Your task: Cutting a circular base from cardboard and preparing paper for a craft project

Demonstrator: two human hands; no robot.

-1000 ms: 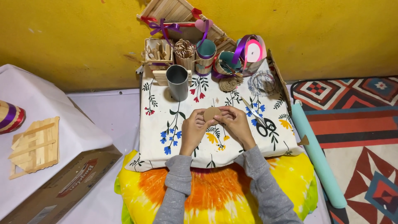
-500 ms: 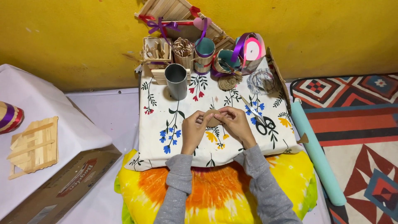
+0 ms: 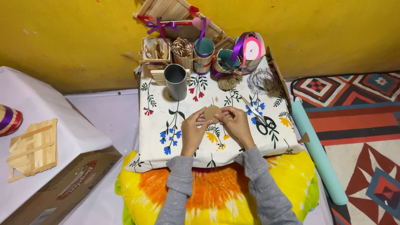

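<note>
one brown cardboard disc, held at the centre of the floral cloth, pinched from both sides. left hand: fingers curled nearly closed, fingertips gripping the disc's 9 o'clock edge. right hand: likewise curled, thumb and fingers closed on the disc's 3 o'clock edge. both hands wear grey sleeves.

one grey cylinder cup, upright, at 11 o'clock of the disc, well apart. one pair of black-handled scissors, lying flat at 3 o'clock, just beside the right hand. one ball of twine at 1 o'clock. one coil of clear wire further toward 2 o'clock. one stick box holding wooden sticks, at 11 o'clock along the wall. two teal holders at 12 o'clock; count of smaller items behind them cannot be told. one pink and purple ribbon spool at 1 o'clock. one pale teal paper roll at 4 o'clock on the floor. one stick panel at 9 o'clock on a white-covered box. one tie-dye cushion at 6 o'clock beneath the cloth.
</note>
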